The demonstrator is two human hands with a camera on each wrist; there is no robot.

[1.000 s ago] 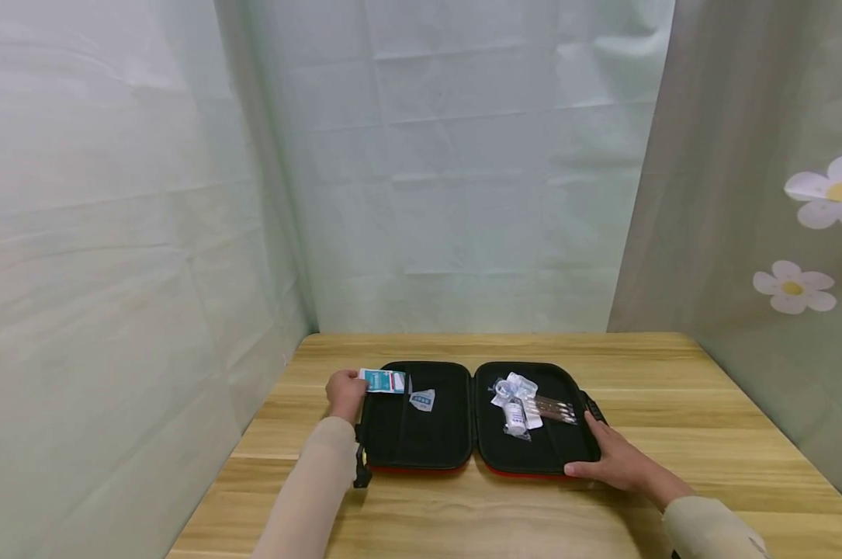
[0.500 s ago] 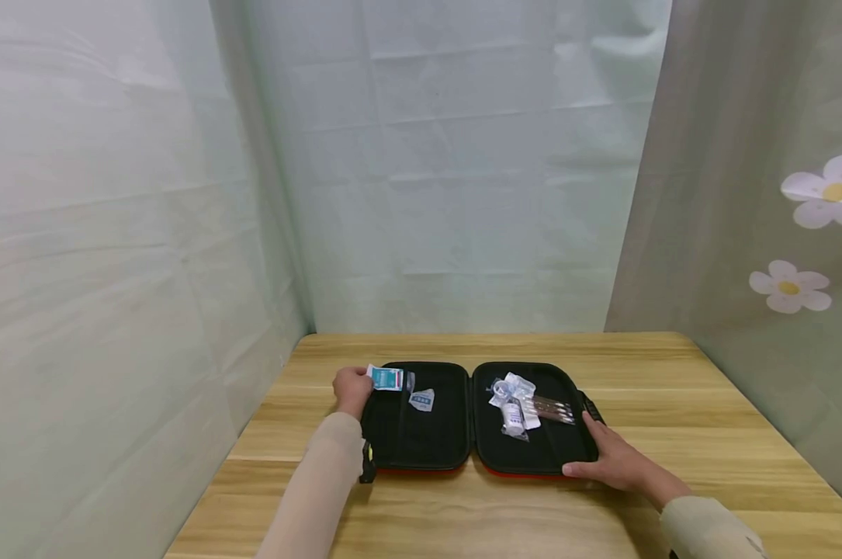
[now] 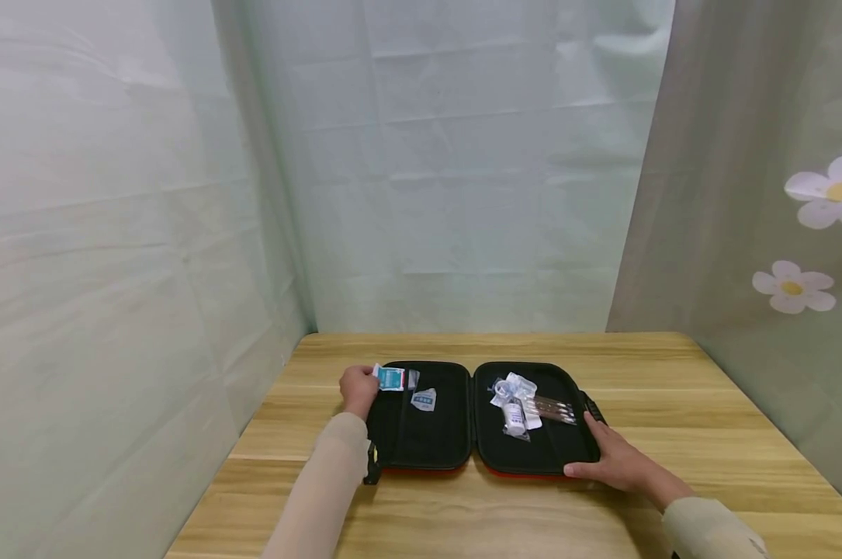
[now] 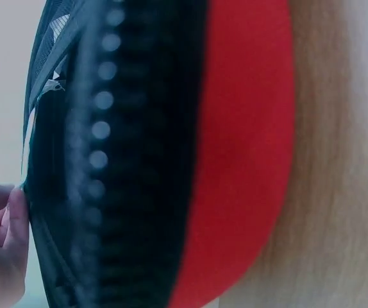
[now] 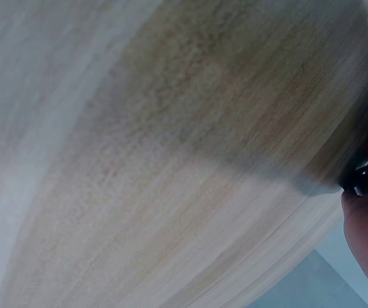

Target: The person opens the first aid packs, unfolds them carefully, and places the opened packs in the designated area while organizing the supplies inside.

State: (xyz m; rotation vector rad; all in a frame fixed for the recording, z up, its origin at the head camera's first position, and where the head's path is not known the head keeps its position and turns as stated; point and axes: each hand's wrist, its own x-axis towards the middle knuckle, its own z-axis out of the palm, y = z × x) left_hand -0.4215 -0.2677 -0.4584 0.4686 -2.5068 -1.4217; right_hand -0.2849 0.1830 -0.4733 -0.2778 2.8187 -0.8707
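A zippered case [image 3: 447, 439], black inside and red outside, lies unfolded on the table. At its left half, my left hand [image 3: 358, 390] pinches a teal-and-white packet [image 3: 391, 379] by its left edge; the packet's right end lies at a dark strap or pocket edge. In the left wrist view the thumb and fingers [image 4: 18, 221] hold a thin white edge beside the case's red shell [image 4: 248, 128]. My right hand [image 3: 619, 460] rests on the case's right rim with thumb and fingers spread. The right wrist view shows only part of that hand [image 5: 367, 240].
A small white packet [image 3: 424, 400] lies in the left half. The right half holds a wrapped white bottle [image 3: 514, 418], cotton swabs [image 3: 555, 410] in a sleeve and crumpled clear-and-white packaging [image 3: 521, 385]. Pale curtains [image 3: 462, 194] stand behind the wooden table [image 3: 504, 520].
My left hand has moved right with the teal-and-white packet, and less of the packet shows left of the strap. The right hand has stayed on the case rim.
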